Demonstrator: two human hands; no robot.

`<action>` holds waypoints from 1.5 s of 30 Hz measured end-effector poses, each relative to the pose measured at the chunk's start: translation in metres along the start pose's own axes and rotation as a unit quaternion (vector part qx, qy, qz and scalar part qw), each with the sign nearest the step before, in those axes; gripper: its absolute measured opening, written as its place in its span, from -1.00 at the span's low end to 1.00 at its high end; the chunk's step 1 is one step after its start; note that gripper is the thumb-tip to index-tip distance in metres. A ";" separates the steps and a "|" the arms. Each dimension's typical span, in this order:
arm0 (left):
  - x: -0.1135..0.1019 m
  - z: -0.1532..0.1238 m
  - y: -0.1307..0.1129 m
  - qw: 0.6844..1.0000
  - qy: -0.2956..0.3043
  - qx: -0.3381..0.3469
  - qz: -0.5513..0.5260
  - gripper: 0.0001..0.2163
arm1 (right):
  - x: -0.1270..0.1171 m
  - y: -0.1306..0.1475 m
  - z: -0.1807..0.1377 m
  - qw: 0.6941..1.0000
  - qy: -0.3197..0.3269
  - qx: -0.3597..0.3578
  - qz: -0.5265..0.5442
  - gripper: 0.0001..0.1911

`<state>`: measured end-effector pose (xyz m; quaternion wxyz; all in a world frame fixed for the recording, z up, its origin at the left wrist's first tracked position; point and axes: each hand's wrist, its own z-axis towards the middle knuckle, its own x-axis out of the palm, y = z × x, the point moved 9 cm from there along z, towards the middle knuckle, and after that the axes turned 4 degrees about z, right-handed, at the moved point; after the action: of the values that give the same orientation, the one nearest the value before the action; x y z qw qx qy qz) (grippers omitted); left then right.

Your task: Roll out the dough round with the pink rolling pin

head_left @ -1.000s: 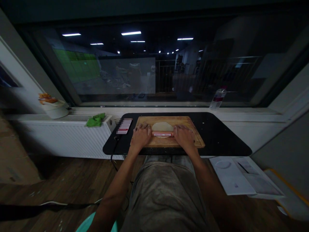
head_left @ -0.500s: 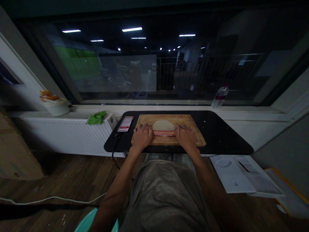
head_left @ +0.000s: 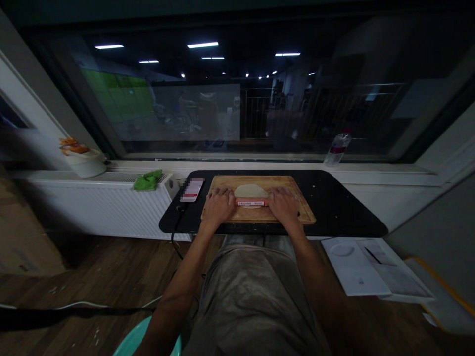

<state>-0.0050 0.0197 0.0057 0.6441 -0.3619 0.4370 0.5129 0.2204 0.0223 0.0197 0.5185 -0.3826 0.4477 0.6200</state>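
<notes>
A pale flat round of dough [head_left: 250, 190] lies on a wooden cutting board [head_left: 304, 210] on a small black table [head_left: 341, 207]. A rolling pin [head_left: 252, 202] with a red label rests across the dough's near edge. My left hand [head_left: 218, 207] lies palm down on the pin's left end, fingers flat. At the pin's right end my right hand [head_left: 282, 206] presses in the same way. Both forearms reach forward over my lap.
A phone or card [head_left: 192, 190] lies on the table left of the board. A green cloth [head_left: 148, 181] and a white bowl [head_left: 84, 163] sit on the radiator shelf at left. A water bottle [head_left: 337, 148] stands on the sill. Papers [head_left: 371, 272] lie on the floor at right.
The pin with both hands rolled slightly away over the dough half a second ago, then came back toward me. The dough stays in place on the board.
</notes>
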 end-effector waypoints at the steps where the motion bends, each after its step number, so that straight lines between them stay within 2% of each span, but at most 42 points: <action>1: -0.001 0.000 -0.001 1.000 0.001 0.001 0.004 -0.62 | 0.001 -0.001 -0.004 1.000 -0.009 0.000 0.001 -0.53; 7: -0.008 -0.001 -0.006 0.999 0.009 0.016 0.038 -0.64 | 0.002 -0.002 -0.014 0.999 -0.037 -0.010 -0.003 -0.51; 15: -0.005 -0.001 -0.005 0.999 0.008 0.008 0.033 -0.63 | 0.015 -0.008 0.029 1.000 0.016 0.007 0.004 -0.49; 18: -0.004 -0.002 -0.004 1.000 0.004 0.001 0.026 -0.62 | 0.019 -0.010 0.038 1.000 0.015 0.018 0.010 -0.47; 21: -0.003 -0.002 -0.003 1.000 0.002 -0.007 0.015 -0.63 | 0.019 -0.011 0.034 1.000 0.007 0.015 0.008 -0.46; 29: -0.001 -0.001 -0.006 0.999 0.025 0.006 0.028 -0.61 | 0.006 -0.007 -0.003 1.000 -0.014 0.005 -0.027 -0.48; 33: -0.001 -0.001 -0.005 1.000 0.013 0.000 0.004 -0.62 | 0.000 -0.005 -0.013 0.999 -0.033 0.002 -0.034 -0.48; 40: 0.000 -0.001 -0.001 0.999 -0.011 -0.004 -0.034 -0.62 | 0.004 -0.008 -0.012 1.000 -0.013 0.009 -0.020 -0.45; 45: 0.002 -0.002 0.000 0.999 -0.010 -0.004 -0.034 -0.60 | 0.009 -0.011 0.006 1.000 0.009 0.012 -0.018 -0.45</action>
<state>-0.0048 0.0189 0.0033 0.6642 -0.3737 0.4159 0.4962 0.2293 0.0313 0.0114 0.5303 -0.3895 0.4528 0.6017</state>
